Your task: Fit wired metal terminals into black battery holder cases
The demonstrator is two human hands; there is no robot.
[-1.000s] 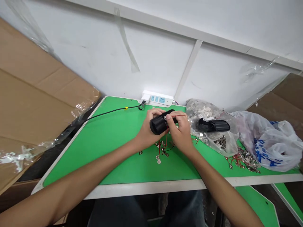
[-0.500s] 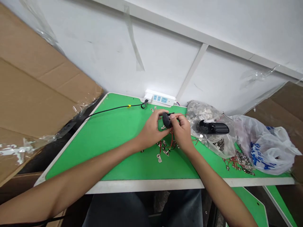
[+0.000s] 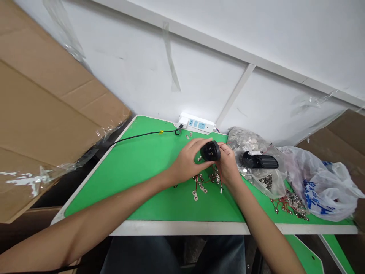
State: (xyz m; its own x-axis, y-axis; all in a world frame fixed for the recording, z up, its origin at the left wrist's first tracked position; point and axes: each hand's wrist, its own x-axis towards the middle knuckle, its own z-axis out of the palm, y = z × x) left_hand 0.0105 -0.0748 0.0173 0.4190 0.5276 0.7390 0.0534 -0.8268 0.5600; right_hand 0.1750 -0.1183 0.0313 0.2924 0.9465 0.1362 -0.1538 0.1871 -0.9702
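My left hand [image 3: 188, 160] grips a small black plastic housing [image 3: 210, 151] between thumb and fingers, its hollow end facing me. Against the housing's right side, the fingers of my right hand [image 3: 229, 165] are closed on a thin red wire; the fingertips are partly hidden. A wire with a white connector [image 3: 221, 189] hangs below that hand. Beneath both hands, several small metal contact plates [image 3: 195, 196] with red and black wires lie scattered on the green tabletop [image 3: 154, 194].
A white power strip [image 3: 199, 125] with a black cable [image 3: 137, 137] lies along the wall. To the right are a clear bag of parts [image 3: 245, 137], a black plastic shell [image 3: 261, 160] on it, a pile of wired contacts [image 3: 293, 203] and a white plastic bag [image 3: 327, 190]. Cardboard [image 3: 57, 102] stands left.
The housing has turned in my left hand, so its hollow end now faces me. My right fingers have shifted to its far right side. The view has tilted slightly.
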